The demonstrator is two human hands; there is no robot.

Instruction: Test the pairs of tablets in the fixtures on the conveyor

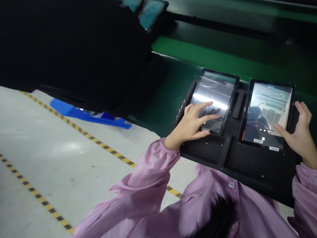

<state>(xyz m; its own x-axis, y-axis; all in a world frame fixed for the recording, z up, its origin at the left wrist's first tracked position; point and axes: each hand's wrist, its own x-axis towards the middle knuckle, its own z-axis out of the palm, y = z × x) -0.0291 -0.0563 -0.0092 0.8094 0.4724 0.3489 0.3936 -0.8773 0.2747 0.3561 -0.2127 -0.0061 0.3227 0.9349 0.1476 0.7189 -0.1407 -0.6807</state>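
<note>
Two tablets lie screen up, side by side, on a black tray (210, 152). Over the lower part of the left tablet (218, 84) is my left hand (192, 122), palm down, fingers spread; whether its fingertips touch the glass I cannot tell. That screen is mostly grey with a bright reflection. At the right edge of the right tablet (262, 112) is my right hand (300, 132), its thumb over the screen and its fingers apart beyond the edge. A camera-like picture with a grille and small icons shows on this screen. Neither hand grips anything.
The tray rests on a dark green work surface (153, 115). More tablets (152, 15) stand at the top. A large black shape (74, 49) fills the upper left. Below it, a blue object (89, 114) sits on the pale floor (74, 158), which has yellow-and-black striped tape (99, 142).
</note>
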